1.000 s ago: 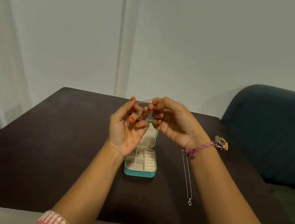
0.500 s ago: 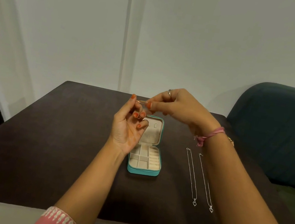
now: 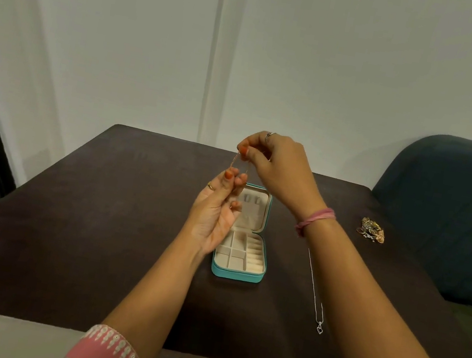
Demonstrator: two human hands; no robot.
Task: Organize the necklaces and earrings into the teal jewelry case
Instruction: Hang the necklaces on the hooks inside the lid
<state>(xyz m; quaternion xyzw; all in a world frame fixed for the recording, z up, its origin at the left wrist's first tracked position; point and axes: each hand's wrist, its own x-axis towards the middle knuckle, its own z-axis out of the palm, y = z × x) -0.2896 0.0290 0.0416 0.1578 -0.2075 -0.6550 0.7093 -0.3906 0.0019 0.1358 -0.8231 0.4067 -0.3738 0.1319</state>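
A person seated at a dark bench [image 3: 95, 217] works a thin gold chain [image 3: 234, 161] above an open teal jewelry case [image 3: 238, 274], both hands raised over the middle of the surface. The right hand [image 3: 280, 167], at 12 o'clock from the case, pinches the top of the chain between thumb and fingertip, its other fingers curled, a ring on 1 finger and a pink band [image 3: 315, 219] round the wrist. The left hand [image 3: 216, 213], palm up at about 10 o'clock from the case tray, holds the lower end of the chain between its curled fingertips, so the chain runs as a narrow loop between the 2 hands; a gold ring shows on 1 finger. The case lies flat with its lid [image 3: 251, 210] opened away from the person, cream lining showing, and its tray split into small compartments with ring rolls along the right side; no jewelry can be made out in the tray. At 3 o'clock from the case, a silver necklace [image 3: 315, 297] with a small pendant lies stretched on the bench, partly hidden by the right forearm. Farther out at 2 o'clock, near the bench's right edge, sits a small heap of jewelry [image 3: 372, 231], beside a dark teal sofa [image 3: 459, 212].
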